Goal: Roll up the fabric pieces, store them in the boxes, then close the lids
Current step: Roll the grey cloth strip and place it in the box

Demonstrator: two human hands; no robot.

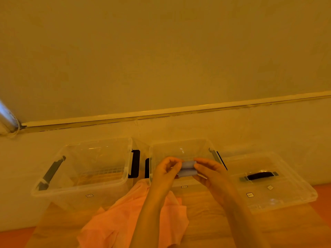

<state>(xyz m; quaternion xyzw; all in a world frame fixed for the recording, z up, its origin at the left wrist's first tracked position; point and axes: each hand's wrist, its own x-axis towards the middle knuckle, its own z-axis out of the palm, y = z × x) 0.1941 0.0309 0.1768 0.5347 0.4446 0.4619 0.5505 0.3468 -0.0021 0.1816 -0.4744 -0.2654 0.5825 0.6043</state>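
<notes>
Both my hands hold a small bluish-grey fabric roll (187, 169) above the front of the middle clear box (180, 146). My left hand (165, 173) pinches its left end and my right hand (208, 171) pinches its right end. A pink fabric piece (125, 217) lies crumpled on the wooden table in front of the boxes, partly under my left forearm. A second clear box (86, 189) stands open to the left. A clear lid (279, 199) with a dark handle lies flat to the right.
The boxes stand against a pale wall (250, 126) at the table's back. Dark latches (135, 163) stick out between the two boxes. A grey handle (52, 171) lies along the left box's left rim. A metal pole (7, 117) shows at far left.
</notes>
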